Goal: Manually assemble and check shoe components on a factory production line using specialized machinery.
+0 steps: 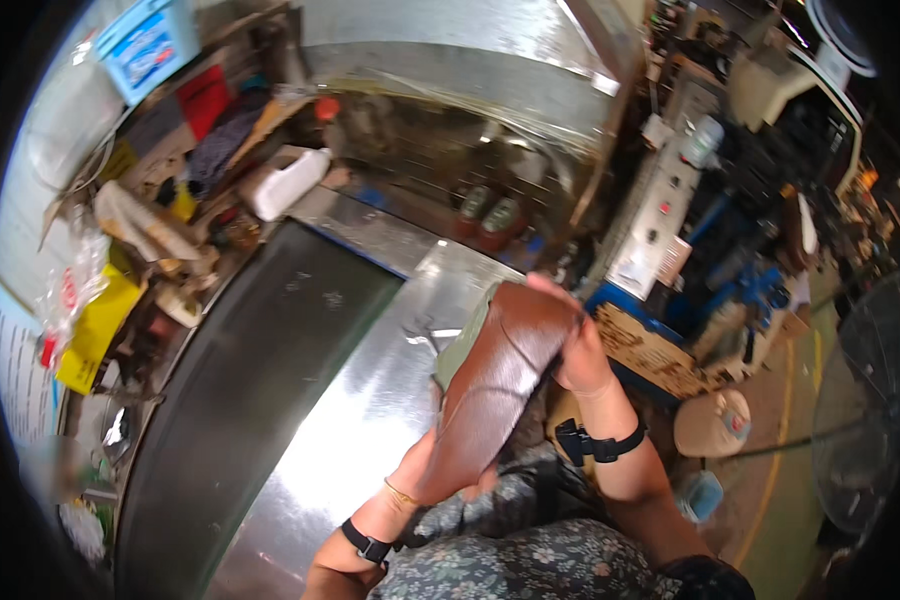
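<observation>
A brown leather shoe (505,365) is held between both hands above the edge of the metal worktop. A pale green part, perhaps the last inside it, shows along its left side. My left hand (428,462) grips the lower end, its fingers partly hidden behind the leather. Around the upper right end is closed my right hand (578,350). Black straps circle both wrists.
Left of the shiny metal worktop (315,420) runs a dark belt (260,370). Behind it, two brown shoes (488,218) stand under a metal hood (450,70). A white bottle (285,183) lies at the back left. To the right are a machine panel (660,215) and a bucket (712,422).
</observation>
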Tool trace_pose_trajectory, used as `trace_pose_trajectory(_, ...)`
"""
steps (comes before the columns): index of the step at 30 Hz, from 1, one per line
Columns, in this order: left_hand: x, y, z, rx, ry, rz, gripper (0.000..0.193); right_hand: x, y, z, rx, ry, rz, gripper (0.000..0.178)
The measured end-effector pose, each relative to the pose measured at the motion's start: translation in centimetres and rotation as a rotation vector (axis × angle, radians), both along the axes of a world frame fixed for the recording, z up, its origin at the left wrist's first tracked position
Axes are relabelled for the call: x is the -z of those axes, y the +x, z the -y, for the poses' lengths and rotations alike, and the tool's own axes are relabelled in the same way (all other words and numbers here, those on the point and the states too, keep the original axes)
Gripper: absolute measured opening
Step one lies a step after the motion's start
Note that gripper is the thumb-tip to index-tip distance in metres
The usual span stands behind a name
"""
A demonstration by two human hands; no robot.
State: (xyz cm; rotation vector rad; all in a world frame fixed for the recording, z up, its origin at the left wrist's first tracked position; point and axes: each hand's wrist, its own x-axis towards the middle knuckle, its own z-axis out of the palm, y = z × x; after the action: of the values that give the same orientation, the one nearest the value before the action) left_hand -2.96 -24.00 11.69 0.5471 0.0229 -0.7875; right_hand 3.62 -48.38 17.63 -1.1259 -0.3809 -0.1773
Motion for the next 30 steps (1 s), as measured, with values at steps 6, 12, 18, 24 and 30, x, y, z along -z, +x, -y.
trace_pose_trajectory(6,0.5,3.6,7.5,-0.046,0.474,0.939,0.094,1.5,-6.6,0.9,0.199,-0.813,-0.350,0.038)
trace_pose_trajectory(12,5.0,3.9,10.6,-0.122,0.723,1.050,0.083,6.3,-5.0,4.7,0.081,-0.748,-0.352,0.036)
trace_pose_trajectory(18,5.2,4.0,11.1,-0.147,0.827,1.010,0.078,7.0,-4.3,4.2,0.090,-0.825,-0.375,0.034)
trace_pose_trajectory(24,4.8,4.5,11.1,-0.158,0.937,1.002,0.075,7.8,-3.4,3.4,0.159,-0.806,-0.367,0.032)
trace_pose_trajectory(30,5.2,8.0,9.5,-0.090,0.926,1.107,0.075,10.6,-9.1,3.6,0.175,-0.792,-0.540,0.062)
